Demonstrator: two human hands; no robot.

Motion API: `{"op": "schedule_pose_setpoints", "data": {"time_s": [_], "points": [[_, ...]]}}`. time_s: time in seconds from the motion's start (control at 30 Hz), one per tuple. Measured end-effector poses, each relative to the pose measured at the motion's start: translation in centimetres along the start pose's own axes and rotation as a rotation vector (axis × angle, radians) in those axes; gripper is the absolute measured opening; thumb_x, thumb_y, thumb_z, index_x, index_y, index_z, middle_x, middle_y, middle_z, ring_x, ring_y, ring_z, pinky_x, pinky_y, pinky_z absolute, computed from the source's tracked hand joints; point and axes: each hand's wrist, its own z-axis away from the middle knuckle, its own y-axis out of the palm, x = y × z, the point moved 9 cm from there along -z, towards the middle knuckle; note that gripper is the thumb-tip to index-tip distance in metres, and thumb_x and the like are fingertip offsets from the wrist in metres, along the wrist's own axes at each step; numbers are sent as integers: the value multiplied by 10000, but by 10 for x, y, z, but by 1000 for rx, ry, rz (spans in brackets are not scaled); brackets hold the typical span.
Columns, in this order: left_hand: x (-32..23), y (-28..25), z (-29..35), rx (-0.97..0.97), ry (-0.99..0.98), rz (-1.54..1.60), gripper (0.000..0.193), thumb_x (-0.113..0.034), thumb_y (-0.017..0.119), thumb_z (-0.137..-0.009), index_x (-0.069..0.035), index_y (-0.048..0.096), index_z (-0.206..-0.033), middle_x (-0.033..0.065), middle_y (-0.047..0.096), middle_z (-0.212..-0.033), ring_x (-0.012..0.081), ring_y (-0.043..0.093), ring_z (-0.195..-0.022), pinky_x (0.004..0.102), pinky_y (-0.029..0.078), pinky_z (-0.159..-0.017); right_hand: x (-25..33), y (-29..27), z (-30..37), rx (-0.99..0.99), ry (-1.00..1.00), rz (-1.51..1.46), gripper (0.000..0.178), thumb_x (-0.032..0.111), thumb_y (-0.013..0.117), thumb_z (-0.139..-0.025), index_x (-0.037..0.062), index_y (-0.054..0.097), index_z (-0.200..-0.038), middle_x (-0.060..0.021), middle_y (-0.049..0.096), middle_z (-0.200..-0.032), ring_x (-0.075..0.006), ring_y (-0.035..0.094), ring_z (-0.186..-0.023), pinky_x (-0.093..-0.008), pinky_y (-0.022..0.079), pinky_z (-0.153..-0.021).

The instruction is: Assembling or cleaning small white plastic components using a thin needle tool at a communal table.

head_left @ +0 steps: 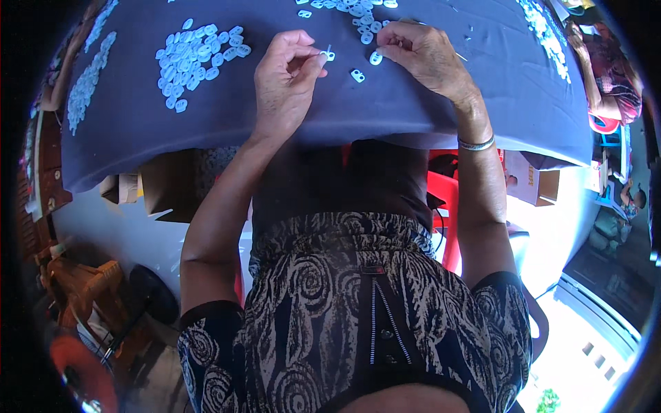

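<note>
- Left hand (286,77): white tab (331,56) is clamped between fingertips, jutting out.
- Right hand (435,63): second tab (375,59) lies beside fingertips; whether they grip anything, I cannot tell.

Left hand (286,82) – fingertips cover part of the small white plastic piece (331,56). Right hand (434,60) – can't tell if it's gripping anything. Top pile (354,8) cut off by upper edge. Cardboard box (169,182) partly hidden under table (385,110).

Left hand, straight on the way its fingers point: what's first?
Pointing rightward with a pinched white tab, the left hand would likely meet the oval white piece by the right hand; if raised above it, the right hand itself. Height is unclear.
</note>
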Motion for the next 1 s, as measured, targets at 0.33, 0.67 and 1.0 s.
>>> {"op": "schedule_pose_setpoints", "data": {"time_s": [0.33, 0.67, 1.0], "points": [[1, 0, 0, 9, -2, 22, 246, 40, 605, -822, -6, 495, -1038, 85, 605, -882, 99, 600, -755, 226, 540, -657, 6, 16, 1, 27, 17, 178, 193, 214, 686, -765, 44, 607, -810, -104, 611, -683, -252, 609, -643, -351, 474, -605], [1, 0, 1, 2, -48, 43, 254, 19, 618, -824, -25, 501, -1045, 66, 611, -861, 92, 604, -719, 202, 509, -599, 34, 22, 2, 41, -225, 69, 203, 21, 654, -776, 39, 612, -974, -46, 570, -746, -142, 566, -662, -267, 456, -597], [-2, 10, 2, 68, -80, 74, 275, 46, 618, -807, -15, 488, -1042, 77, 598, -831, 96, 598, -691, 217, 526, -623, 5, 29, -7, 2, 124, -546, 132, 89, 612, -862, 20, 615, -974, 25, 587, -814, -43, 492, -660, -194, 416, -590]]}}
